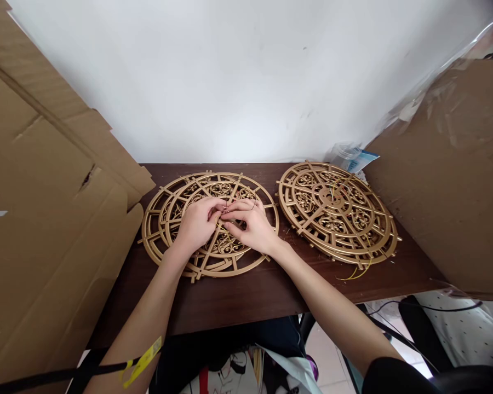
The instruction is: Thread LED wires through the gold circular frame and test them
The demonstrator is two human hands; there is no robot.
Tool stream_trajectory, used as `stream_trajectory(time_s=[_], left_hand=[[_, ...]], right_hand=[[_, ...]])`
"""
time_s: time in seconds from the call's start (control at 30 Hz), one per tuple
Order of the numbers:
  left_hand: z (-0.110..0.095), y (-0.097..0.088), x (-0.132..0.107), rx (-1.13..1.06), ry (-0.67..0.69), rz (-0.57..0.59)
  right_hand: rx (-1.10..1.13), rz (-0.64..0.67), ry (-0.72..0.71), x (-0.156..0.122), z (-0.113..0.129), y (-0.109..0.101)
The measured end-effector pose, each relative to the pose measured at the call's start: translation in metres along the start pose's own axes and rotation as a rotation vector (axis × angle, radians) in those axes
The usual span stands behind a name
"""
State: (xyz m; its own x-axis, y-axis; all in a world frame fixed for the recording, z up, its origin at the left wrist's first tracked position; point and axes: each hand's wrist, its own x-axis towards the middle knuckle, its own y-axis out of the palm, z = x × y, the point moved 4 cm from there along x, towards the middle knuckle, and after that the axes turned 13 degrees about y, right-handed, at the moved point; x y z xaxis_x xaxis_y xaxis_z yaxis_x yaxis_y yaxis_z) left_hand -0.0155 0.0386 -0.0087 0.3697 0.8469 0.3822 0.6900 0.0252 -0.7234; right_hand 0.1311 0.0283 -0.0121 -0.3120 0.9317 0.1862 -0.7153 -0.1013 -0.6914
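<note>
Two gold openwork round discs (207, 262) lie overlapped on the left half of a dark wooden table (246, 295). My left hand (197, 223) and my right hand (252, 224) rest on their middle, fingertips pinched together on thin dark wires (227, 208) at the hub. Both hands are closed in a pinch. A second stack of gold round discs (337, 210) lies to the right, with thin yellow wires (359, 272) trailing from its front edge and coloured wires at its centre.
Large flattened cardboard (45, 219) leans at the left. A cardboard box under clear plastic (447, 175) stands at the right. A clear plastic bottle (345, 153) sits behind the right discs against the white wall. Chair parts and cables show below the table's front edge.
</note>
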Motion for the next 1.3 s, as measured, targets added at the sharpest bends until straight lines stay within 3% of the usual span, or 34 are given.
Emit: stream_trajectory(time_s=[0.2,0.5,0.73,1.0,1.3], left_hand=[[0.0,-0.0011,0.0,0.099,0.016,0.02],[-0.0045,-0.0029,0.0007,0.109,0.009,0.006],[-0.0051,-0.0022,0.0007,0.113,-0.01,-0.009],[0.0009,-0.0013,-0.0002,0.053,-0.099,-0.097],[0.0009,-0.0018,-0.0006,-0.058,-0.19,-0.103]], right_hand=[[0.018,-0.008,0.008,-0.0004,0.0006,-0.0009],[0.016,-0.024,0.068,0.0002,-0.0001,-0.0025],[-0.018,-0.025,0.036,0.0001,-0.0011,-0.0009],[-0.045,-0.018,-0.008,-0.0006,-0.0028,0.0018],[-0.03,-0.066,0.049,-0.0008,-0.0031,-0.0005]])
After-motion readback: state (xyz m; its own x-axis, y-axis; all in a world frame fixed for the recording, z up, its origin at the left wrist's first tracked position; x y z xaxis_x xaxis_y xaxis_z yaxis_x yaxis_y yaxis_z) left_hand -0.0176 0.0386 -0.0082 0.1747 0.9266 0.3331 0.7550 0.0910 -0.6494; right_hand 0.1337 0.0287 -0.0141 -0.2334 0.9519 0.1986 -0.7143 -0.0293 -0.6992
